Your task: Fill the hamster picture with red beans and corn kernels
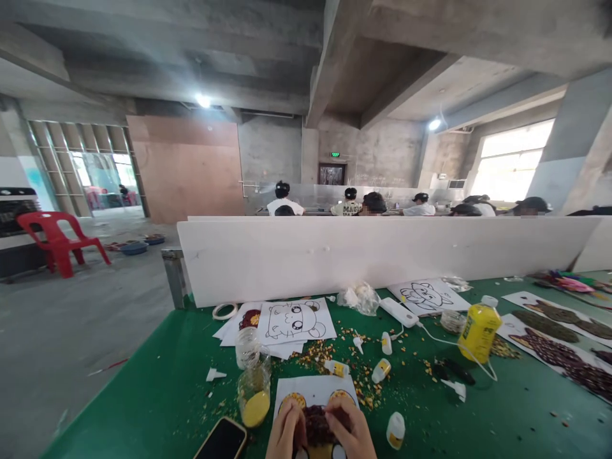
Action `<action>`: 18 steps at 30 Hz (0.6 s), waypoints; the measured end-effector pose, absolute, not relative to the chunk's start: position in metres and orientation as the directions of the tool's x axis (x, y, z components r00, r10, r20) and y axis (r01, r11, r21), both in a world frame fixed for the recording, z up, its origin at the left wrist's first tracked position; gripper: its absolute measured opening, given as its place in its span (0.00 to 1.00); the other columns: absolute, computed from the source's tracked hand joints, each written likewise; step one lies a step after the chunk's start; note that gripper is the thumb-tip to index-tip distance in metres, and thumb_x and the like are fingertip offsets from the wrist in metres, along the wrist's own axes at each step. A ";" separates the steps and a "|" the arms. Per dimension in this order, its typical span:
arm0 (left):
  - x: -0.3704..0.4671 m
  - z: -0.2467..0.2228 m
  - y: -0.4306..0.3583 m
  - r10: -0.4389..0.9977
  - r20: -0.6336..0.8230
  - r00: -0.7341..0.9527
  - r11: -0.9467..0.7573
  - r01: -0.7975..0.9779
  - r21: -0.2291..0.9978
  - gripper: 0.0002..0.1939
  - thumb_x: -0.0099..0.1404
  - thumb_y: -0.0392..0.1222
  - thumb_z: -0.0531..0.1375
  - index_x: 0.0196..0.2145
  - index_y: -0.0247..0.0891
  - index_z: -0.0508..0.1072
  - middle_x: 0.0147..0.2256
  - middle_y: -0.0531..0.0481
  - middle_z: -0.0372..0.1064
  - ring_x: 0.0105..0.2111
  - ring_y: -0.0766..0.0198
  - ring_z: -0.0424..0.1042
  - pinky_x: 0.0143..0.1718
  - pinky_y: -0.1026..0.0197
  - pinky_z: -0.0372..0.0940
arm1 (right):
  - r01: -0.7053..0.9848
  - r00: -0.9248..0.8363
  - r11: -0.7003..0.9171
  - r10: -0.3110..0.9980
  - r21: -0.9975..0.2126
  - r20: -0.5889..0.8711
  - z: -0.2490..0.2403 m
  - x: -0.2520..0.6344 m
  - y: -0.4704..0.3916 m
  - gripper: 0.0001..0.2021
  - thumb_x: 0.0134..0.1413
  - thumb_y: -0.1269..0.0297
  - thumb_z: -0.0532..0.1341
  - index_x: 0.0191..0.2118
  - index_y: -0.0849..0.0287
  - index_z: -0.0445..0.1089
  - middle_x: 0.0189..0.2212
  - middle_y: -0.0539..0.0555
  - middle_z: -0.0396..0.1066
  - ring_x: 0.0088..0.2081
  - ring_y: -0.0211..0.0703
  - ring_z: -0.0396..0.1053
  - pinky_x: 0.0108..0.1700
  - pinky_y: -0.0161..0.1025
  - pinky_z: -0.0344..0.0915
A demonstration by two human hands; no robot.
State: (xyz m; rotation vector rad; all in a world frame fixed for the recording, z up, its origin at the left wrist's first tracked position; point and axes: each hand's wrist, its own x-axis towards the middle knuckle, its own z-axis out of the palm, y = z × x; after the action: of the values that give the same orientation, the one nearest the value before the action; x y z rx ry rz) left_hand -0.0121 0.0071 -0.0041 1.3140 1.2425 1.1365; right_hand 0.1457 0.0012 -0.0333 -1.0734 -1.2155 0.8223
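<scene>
A white picture sheet [313,386] lies on the table in front of me, partly covered by my hands. Two round shapes on it are filled with yellow grains, and a patch of dark red beans [316,426] covers its middle. At the left edge of that patch rests my left hand [288,426], fingers bent and drawn together. On the right side my right hand [348,426] pinches at the beans with thumb and forefinger. Whatever is between the fingertips of either hand is too small or hidden to make out.
A jar with yellow grains [255,408], a phone [222,440] and small glue bottles [396,430] surround the sheet. Loose kernels [318,354] are scattered beyond. A yellow liquid bottle [479,328] stands right; a white partition [382,252] runs behind. Several people sit beyond it.
</scene>
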 end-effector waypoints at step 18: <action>-0.008 -0.009 0.016 0.968 0.071 0.242 -0.116 0.175 0.978 0.23 0.45 0.63 0.64 0.20 0.37 0.74 0.23 0.48 0.73 0.21 0.61 0.67 0.24 0.61 0.62 | 0.241 0.256 0.369 0.868 -0.898 0.425 -0.024 0.154 0.008 0.07 0.48 0.62 0.61 0.26 0.60 0.71 0.21 0.50 0.67 0.24 0.38 0.64 0.28 0.33 0.61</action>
State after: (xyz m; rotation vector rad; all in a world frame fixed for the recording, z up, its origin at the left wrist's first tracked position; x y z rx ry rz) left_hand -0.0085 0.0165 -0.0090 1.5197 1.1169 1.0024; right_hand 0.1543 0.0081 -0.0241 -1.1537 -1.2768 0.5884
